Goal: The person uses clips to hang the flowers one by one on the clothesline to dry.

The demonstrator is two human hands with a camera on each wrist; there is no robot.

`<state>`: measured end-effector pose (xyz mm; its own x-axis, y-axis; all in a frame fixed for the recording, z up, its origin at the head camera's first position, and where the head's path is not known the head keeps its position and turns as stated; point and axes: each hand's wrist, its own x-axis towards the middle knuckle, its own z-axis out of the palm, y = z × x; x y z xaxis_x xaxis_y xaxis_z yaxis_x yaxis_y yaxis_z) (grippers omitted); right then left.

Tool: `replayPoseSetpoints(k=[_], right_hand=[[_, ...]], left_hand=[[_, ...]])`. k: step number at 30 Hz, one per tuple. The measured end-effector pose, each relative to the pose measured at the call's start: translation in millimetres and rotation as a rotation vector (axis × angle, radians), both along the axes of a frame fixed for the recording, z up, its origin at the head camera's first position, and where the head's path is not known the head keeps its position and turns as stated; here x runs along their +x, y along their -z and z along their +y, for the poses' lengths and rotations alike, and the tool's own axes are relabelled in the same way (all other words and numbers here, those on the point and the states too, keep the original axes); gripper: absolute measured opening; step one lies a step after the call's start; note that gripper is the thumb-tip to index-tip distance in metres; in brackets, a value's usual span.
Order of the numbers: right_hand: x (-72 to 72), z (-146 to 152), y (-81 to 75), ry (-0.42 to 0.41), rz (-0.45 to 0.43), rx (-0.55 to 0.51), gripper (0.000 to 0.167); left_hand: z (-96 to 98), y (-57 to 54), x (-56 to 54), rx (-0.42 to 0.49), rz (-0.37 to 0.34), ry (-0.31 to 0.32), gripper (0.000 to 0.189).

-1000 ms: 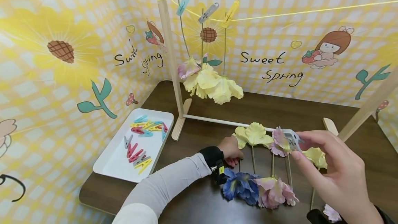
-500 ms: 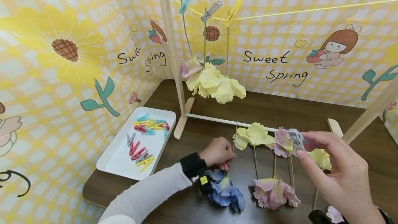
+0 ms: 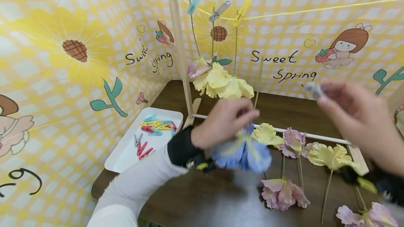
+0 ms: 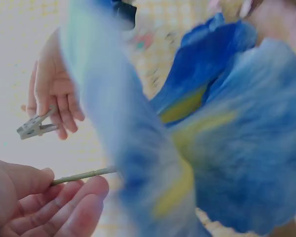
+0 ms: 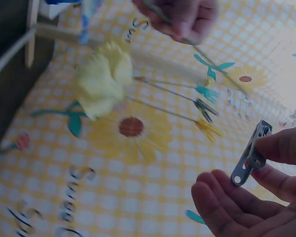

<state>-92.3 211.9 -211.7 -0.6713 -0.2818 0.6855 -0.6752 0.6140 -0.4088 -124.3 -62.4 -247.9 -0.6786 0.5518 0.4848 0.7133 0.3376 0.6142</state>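
My left hand (image 3: 225,120) pinches the thin green stem (image 4: 84,176) of an artificial blue flower (image 3: 243,153). The blossom hangs downward below the hand, above the table, while the stem end points up toward the line. Out to the right, my right hand (image 3: 363,115) pinches a grey clothespin (image 5: 250,155) between thumb and fingers, level with the lower wall. A yellow line (image 3: 293,12) runs across the top, where a light blue clothespin (image 3: 194,2), a second grey clothespin (image 3: 220,11) and a yellow clothespin (image 3: 242,12) hold one pink and two yellow flowers upside down.
A white tray (image 3: 115,158) with several coloured clothespins stands at the left. Yellow flowers (image 3: 331,157) and pink flowers (image 3: 284,193) lie on the dark table (image 3: 195,199). The frame has a wooden post (image 3: 180,45) and a white bottom rod (image 3: 318,137).
My left hand has lifted the blue flower off the table, blossom down. My right hand has risen with the grey clothespin, uncovering flowers at the right.
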Motion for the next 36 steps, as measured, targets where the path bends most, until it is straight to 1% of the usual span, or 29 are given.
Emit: replayPoseSetpoints(k=[1,2,3,4,5,7,8,10,12,14,18,21,26,29,36], right_hand=[[-9.1,1,-15.0,0.023,0.016,0.041,0.03],[-19.1,2,-29.3,0.028,0.024,0.074,0.029],[-28.7,1,-43.4,0.047,0.046,0.113,0.028],[-38.4,0,-56.9,0.061,0.068,0.151,0.028],[-47.4,-1,-69.5,0.086,0.078,0.189,0.029],[-63.6,-6,-91.9,0.142,0.075,0.253,0.033],[-70.8,-9,-101.4,0.158,0.06,0.277,0.035],[-83.4,-16,-117.6,0.187,0.043,0.323,0.039],[-94.1,-23,-129.4,0.183,0.014,0.359,0.039],[-103.3,-31,-137.5,0.165,0.005,0.409,0.037],[-119.4,-47,-145.3,0.131,0.037,0.526,0.032],[-127.8,-55,-147.1,0.129,0.06,0.585,0.029],[-137.4,-60,-148.2,0.125,0.099,0.622,0.025],[-141.3,-61,-149.9,0.119,0.099,0.633,0.023],[-145.6,-63,-155.6,0.141,0.075,0.65,0.023]], left_hand=[[3.0,-15.3,-7.5,0.006,0.036,-0.014,0.016],[5.5,-29.1,-15.3,0.002,0.068,-0.038,0.018],[8.0,-40.9,-23.0,-0.009,0.095,-0.07,0.019],[10.0,-50.3,-30.7,-0.02,0.118,-0.101,0.019],[11.8,-57.0,-38.2,-0.028,0.141,-0.128,0.019],[14.1,-63.9,-52.5,-0.058,0.165,-0.186,0.017],[15.0,-64.7,-59.4,-0.072,0.171,-0.216,0.016],[16.6,-62.9,-71.2,-0.087,0.168,-0.263,0.015],[18.7,-59.1,-80.9,-0.097,0.155,-0.301,0.015],[20.9,-55.4,-88.5,-0.102,0.151,-0.335,0.015],[24.0,-50.1,-98.0,-0.117,0.157,-0.379,0.015],[25.3,-47.7,-101.3,-0.13,0.169,-0.393,0.015],[26.8,-42.0,-102.5,-0.127,0.175,-0.391,0.014],[28.3,-40.8,-102.4,-0.112,0.175,-0.388,0.014],[33.8,-43.5,-102.8,-0.101,0.172,-0.381,0.013]])
